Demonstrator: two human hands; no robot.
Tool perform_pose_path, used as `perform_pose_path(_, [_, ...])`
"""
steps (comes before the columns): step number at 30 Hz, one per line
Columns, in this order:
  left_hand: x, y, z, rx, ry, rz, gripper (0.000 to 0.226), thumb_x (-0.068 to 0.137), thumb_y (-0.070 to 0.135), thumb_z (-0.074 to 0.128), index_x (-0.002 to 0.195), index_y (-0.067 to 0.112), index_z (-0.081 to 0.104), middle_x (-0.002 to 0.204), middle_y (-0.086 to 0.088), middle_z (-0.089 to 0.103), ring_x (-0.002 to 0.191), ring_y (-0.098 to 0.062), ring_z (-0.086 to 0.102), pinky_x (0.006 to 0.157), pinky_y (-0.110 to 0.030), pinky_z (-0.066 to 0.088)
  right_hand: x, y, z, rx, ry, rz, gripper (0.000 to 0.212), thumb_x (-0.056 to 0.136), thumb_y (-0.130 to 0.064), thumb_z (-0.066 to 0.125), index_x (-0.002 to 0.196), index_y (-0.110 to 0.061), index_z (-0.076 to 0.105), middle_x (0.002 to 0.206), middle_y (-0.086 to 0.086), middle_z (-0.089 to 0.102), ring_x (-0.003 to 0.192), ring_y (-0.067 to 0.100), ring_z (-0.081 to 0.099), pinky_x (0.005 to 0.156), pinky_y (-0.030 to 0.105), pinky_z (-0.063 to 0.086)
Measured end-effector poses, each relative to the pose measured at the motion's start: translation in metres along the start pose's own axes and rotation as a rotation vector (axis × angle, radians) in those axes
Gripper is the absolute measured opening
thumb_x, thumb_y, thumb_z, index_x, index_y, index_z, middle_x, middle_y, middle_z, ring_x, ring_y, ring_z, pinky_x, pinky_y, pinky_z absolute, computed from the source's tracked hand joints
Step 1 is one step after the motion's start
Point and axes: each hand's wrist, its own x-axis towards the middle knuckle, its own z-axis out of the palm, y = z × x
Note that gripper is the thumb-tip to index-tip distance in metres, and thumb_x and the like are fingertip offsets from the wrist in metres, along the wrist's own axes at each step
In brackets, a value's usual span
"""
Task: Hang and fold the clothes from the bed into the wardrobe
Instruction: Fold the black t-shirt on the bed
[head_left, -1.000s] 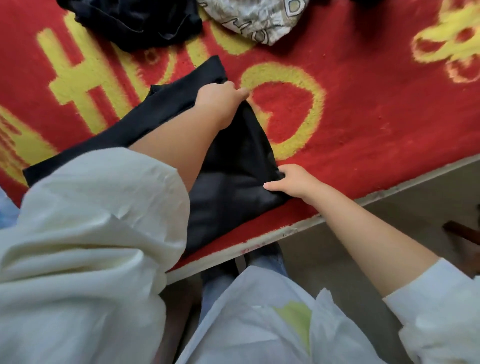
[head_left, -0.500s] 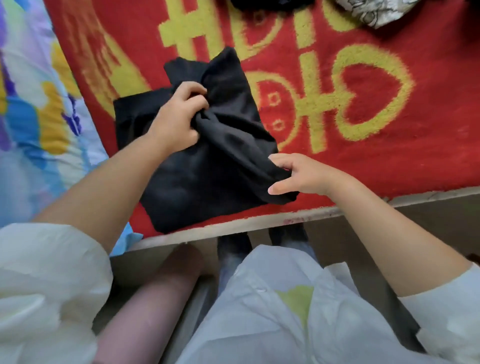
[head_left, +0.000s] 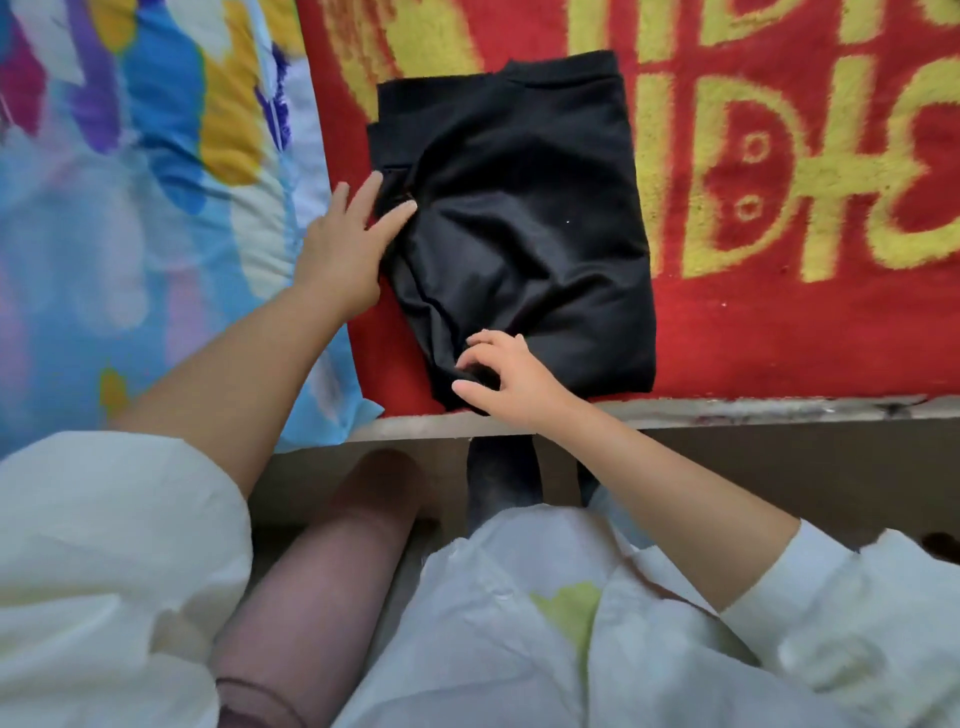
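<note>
Now, from your head view, the folded black garment (head_left: 519, 234) lies on the red blanket (head_left: 779, 338) at the bed's near edge. Your left hand (head_left: 345, 249) rests flat, fingers spread, on its left edge. Your right hand (head_left: 511, 376) pinches its near corner.

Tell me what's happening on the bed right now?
A person is folding a black garment on the red blanket near the bed's edge. It lies in a rough folded rectangle. The left hand rests flat with straight fingers against its left side. The right hand has curled fingers on the near corner, apparently pinching the cloth there. A colourful quilt lies to the left. The garment is not yet lifted off the bed.
</note>
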Motion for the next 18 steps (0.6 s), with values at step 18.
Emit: perform_pose_path(18, [-0.025,0.019,0.108,-0.026,0.452,0.572,0.048,0.073,0.005,0.042,0.117,0.025,0.05,0.123,-0.013,0.059,0.143,-0.022,0.01,0.114,-0.038,0.001,0.001,0.09,-0.111,-1.467,0.036,-0.394,0.06,0.077,-0.004,0.042,0.132,-0.028,0.044,0.134,0.004,0.051,0.123,0.033,0.044,0.107,0.051,0.019])
